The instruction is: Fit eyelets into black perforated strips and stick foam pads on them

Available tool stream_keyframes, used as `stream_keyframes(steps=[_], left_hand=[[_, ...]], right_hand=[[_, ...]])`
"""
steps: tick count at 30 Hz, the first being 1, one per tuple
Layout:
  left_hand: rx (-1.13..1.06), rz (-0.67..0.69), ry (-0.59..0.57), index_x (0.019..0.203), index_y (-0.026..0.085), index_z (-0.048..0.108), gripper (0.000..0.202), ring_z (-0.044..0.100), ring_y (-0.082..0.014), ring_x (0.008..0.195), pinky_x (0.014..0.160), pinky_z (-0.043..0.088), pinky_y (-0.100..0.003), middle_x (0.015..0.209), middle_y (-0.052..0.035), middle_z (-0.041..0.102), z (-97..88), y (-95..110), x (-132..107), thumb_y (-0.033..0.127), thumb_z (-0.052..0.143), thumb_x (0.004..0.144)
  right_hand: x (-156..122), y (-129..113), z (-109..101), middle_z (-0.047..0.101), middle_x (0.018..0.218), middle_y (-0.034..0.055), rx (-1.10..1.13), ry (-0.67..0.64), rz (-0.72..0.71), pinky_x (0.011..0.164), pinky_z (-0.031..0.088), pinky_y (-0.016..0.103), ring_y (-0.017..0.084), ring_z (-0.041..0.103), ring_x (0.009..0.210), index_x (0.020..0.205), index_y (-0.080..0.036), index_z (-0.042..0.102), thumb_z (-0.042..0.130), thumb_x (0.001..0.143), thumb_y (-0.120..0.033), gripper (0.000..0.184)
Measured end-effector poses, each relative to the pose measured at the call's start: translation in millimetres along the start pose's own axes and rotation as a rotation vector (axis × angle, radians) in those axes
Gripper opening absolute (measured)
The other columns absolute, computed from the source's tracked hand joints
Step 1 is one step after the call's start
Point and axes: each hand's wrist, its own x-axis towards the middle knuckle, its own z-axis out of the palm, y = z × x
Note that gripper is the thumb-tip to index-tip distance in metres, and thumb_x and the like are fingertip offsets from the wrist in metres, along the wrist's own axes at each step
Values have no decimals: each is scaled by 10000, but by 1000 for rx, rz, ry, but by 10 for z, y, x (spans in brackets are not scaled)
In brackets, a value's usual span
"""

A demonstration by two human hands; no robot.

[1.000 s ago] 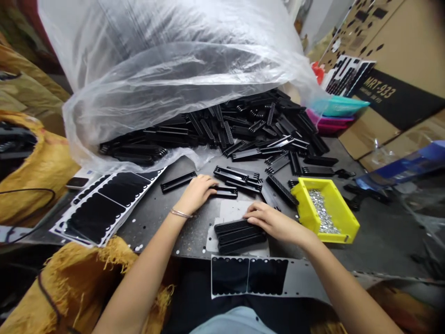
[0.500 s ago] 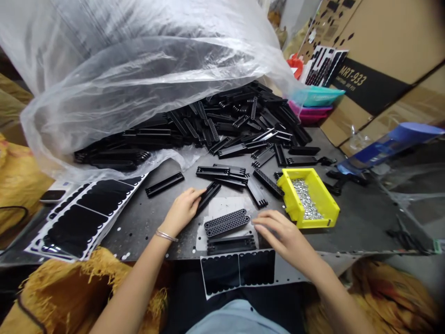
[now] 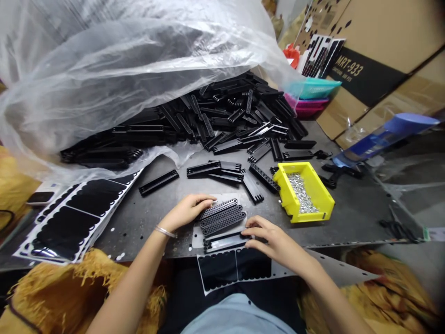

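Three black plastic bars (image 3: pixel 223 215) with a lattice texture lie side by side on a pale sheet, textured faces up. My left hand (image 3: pixel 189 211) is closed at the left end of the farthest lattice bar (image 3: pixel 224 207), index finger and thumb against it. Nearer to me, another black bar (image 3: pixel 225 242) lies with its grooved side up. The fingers of my right hand (image 3: pixel 273 237) bend around its right end. Just below, a sheet of black stickers (image 3: pixel 236 269) hangs over the table's front edge.
A large heap of black bars (image 3: pixel 208 116) spills from a clear plastic bag (image 3: pixel 139 69). Several loose bars lie in front. At right stands a yellow bin (image 3: pixel 328 204) of small metal parts, with a blue bottle (image 3: pixel 382 139) beyond. More sticker sheets (image 3: pixel 83 208) lie at left.
My left hand has brought a bar from the loose ones toward me, turned lattice side up beside the other two. My right hand has moved down and left onto the nearest bar.
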Motion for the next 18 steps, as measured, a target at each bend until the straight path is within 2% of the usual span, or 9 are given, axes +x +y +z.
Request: stream_keyframes(steps=[2, 3, 4, 6, 8, 11, 14, 16, 18], left_hand=[[-11, -11, 1, 1244, 238, 743, 423, 695, -261, 1128, 1031, 537, -423, 1233, -61, 766, 38, 66, -98, 510, 491, 1041], [5, -9, 6, 1284, 246, 719, 450, 681, -274, 1160, 1056, 525, -446, 1265, -69, 747, 79, 100, -153, 557, 549, 1007], [36, 1, 14, 1334, 255, 684, 529, 659, -294, 1198, 1080, 511, -477, 1303, -82, 720, 134, 129, -206, 602, 647, 936], [126, 45, 40, 1449, 262, 576, 885, 585, -357, 1294, 1118, 477, -550, 1408, -124, 632, 272, 171, -296, 645, 858, 703], [212, 79, 84, 1519, 253, 473, 1138, 510, -409, 1356, 1143, 435, -607, 1478, -159, 548, 417, 192, -350, 603, 954, 549], [294, 61, 160, 1500, 240, 454, 997, 508, -402, 1327, 1138, 418, -616, 1439, -153, 556, 560, 209, -366, 449, 926, 647], [301, 64, 135, 1461, 242, 478, 863, 536, -374, 1276, 1102, 449, -574, 1386, -132, 589, 578, 229, -340, 354, 878, 704], [298, 89, 107, 1465, 247, 472, 868, 538, -371, 1273, 1096, 452, -567, 1387, -127, 590, 560, 240, -329, 342, 874, 702], [303, 94, 102, 1472, 259, 467, 869, 535, -373, 1280, 1110, 440, -581, 1387, -125, 590, 556, 236, -344, 344, 875, 710]], right_hand=[[31, 1, -7, 692, 1178, 60, 20, 23, 23, 993, 579, 368, 206, 699, 1092, 1174, -275, 717, 620, 1027, -347, 191], [50, 3, 4, 711, 1139, 57, 23, 52, 45, 959, 585, 364, 206, 708, 1050, 1166, -266, 709, 623, 1025, -352, 186], [73, 4, 24, 727, 1090, 51, 16, 88, 72, 922, 589, 359, 207, 715, 1005, 1140, -257, 703, 628, 1021, -359, 174], [122, 1, 76, 745, 991, 40, -31, 168, 120, 845, 585, 349, 211, 719, 924, 1052, -240, 693, 634, 1014, -369, 147], [168, -4, 108, 741, 926, 35, -95, 223, 128, 790, 567, 335, 213, 711, 878, 950, -231, 677, 627, 1013, -378, 168], [227, 19, 33, 711, 828, 29, -158, 278, 128, 712, 532, 312, 196, 680, 778, 839, -229, 645, 595, 1024, -415, 267], [336, 120, -160, 686, 786, 43, -272, 402, 208, 708, 521, 326, 199, 663, 734, 810, -225, 646, 518, 1050, -435, 343], [461, 220, -265, 712, 911, 85, -398, 452, 286, 775, 538, 361, 230, 693, 829, 937, -207, 697, 460, 1062, -419, 342], [585, 313, -301, 708, 1056, 134, -490, 435, 338, 826, 550, 404, 273, 705, 927, 1110, -175, 713, 465, 1045, -425, 358]])
